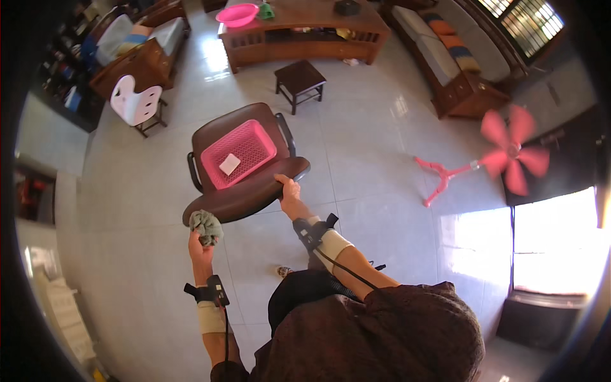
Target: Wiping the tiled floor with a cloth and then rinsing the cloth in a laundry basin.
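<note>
Before me stands a brown padded armchair (243, 193) with black armrests, its backrest towards me. My right hand (290, 195) grips the right end of that backrest. A crumpled grey-green cloth (206, 227) is in my left hand (200, 246), close to the backrest's left end; whether the cloth touches it I cannot tell. On the seat rests a pink plastic basket (260, 164) with a perforated bottom. Inside the basket lies a small white block-shaped thing (229, 164).
A pink fan (513, 151) with blurred blades is at the right. Farther off are a low dark stool (300, 79), a white-backed seat (136, 102), a wooden table (305, 38) bearing a pink basin (237, 15), and a wooden sofa (429, 47). Grey tiles cover the floor (377, 191).
</note>
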A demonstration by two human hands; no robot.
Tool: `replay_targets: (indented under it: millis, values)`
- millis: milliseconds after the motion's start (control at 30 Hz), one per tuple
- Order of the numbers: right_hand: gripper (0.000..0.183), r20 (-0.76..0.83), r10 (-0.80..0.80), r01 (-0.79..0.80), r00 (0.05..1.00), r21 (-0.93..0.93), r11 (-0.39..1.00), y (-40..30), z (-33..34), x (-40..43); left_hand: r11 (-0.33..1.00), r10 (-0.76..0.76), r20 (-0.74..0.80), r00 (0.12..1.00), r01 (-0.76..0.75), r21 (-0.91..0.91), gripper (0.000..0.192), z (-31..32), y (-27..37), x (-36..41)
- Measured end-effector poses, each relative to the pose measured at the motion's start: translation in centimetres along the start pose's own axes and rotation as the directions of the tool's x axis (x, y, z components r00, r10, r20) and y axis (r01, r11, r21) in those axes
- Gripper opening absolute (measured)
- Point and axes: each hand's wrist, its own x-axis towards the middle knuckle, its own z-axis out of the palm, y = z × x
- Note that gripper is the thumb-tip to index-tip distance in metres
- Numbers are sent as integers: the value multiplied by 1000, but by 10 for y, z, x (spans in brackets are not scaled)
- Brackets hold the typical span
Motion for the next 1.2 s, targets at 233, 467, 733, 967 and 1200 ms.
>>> replay_targets:
  millis: [233,467,733,967,1200]
  values:
    - [24,113,205,-233,972,372,899,-37,-24,2,990,138,-154,978,-134,38,33,3,-21,30]
    - [27,223,130,-210,966,385,899,-20,-6,10,985,171,-107,979,-173,-6,26,-18,-25,29]
    - [38,279,145,-238,949,337,911,-38,-17,5,985,174,-94,980,-173,17,27,7,-10,-5]
    - [63,334,211,-224,919,2,975,-54,-52,20,977,-8,-163,987,42,210,32,-53,2,-85]
    - [68,-105,-54,-28,993,-656,754,-75,-72,42,960,165,-517,840,-257,-113,32,-217,40,-204]
